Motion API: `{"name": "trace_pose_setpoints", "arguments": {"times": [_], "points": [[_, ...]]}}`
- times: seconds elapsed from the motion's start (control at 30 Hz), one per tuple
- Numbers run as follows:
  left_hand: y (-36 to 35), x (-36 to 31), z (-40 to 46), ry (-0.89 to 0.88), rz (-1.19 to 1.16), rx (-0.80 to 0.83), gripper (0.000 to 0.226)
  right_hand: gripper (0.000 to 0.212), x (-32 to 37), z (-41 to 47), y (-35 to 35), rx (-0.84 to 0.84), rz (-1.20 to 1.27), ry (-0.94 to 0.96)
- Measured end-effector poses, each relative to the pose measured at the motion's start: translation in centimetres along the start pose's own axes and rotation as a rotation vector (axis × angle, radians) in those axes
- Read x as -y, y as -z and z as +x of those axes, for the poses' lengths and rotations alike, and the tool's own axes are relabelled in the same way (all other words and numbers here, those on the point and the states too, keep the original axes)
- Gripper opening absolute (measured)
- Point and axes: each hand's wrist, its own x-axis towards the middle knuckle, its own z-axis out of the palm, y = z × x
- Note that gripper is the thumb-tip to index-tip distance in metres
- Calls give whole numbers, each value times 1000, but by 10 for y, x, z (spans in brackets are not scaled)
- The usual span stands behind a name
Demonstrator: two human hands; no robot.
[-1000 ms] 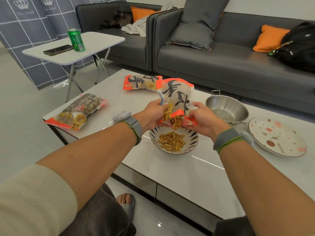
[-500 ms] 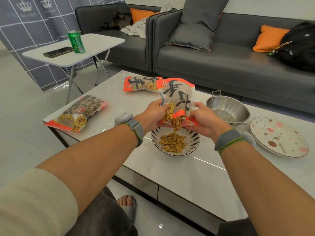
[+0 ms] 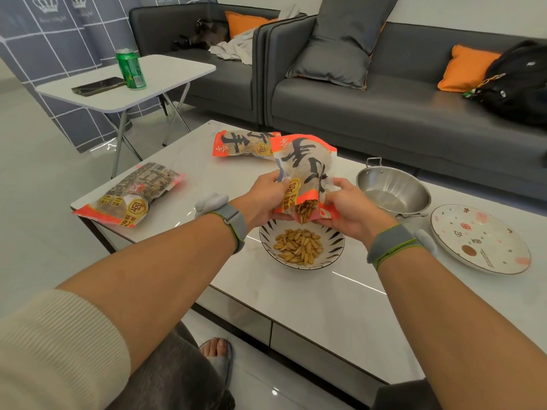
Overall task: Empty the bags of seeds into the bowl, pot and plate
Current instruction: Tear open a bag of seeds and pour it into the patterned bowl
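My left hand (image 3: 263, 196) and right hand (image 3: 347, 207) each pinch a lower corner of the open seed bag (image 3: 305, 176), held inverted just above the striped bowl (image 3: 302, 243). The bag's long axis runs near-vertical, torn mouth down and toward me, sealed end up and away. To pour well, I judge: keep the mouth over the seeds (image 3: 299, 245), spread the corners, shake gently. Beyond my right hand sit the empty steel pot (image 3: 392, 190) and plate (image 3: 479, 238).
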Motion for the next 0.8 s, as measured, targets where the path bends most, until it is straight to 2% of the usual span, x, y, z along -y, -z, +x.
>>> {"name": "trace_pose_setpoints", "arguments": {"times": [0.8], "points": [[-1,2,9,-35,-13,-100,20,65,4,1,1,3,18,10]]}}
